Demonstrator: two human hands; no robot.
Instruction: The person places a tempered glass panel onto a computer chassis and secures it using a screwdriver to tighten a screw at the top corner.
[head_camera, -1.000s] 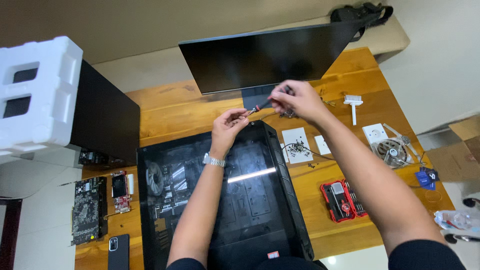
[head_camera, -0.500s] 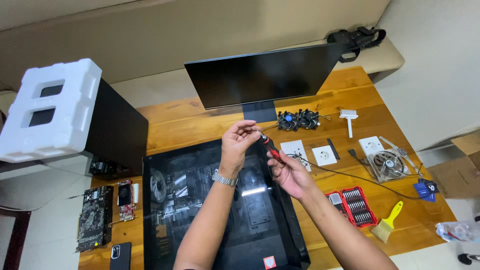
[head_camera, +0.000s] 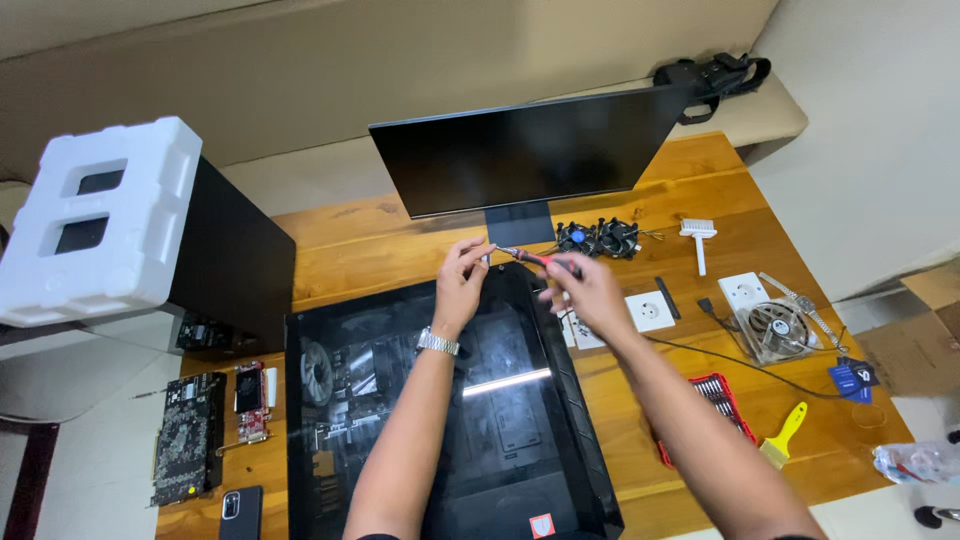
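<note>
Silver wristwatch (head_camera: 437, 342), bare forearms

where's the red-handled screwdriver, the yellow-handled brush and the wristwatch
red-handled screwdriver (head_camera: 543, 261), head view, on the red grip showing by the right hand
yellow-handled flat brush (head_camera: 786, 432), head view, middle of the handle
silver metal wristwatch (head_camera: 437, 343), head view, band on the left wrist

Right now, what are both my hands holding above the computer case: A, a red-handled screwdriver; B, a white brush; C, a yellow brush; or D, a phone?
A: the right hand grips the red-handled screwdriver while the left hand pinches its tip, above the computer case.
</note>
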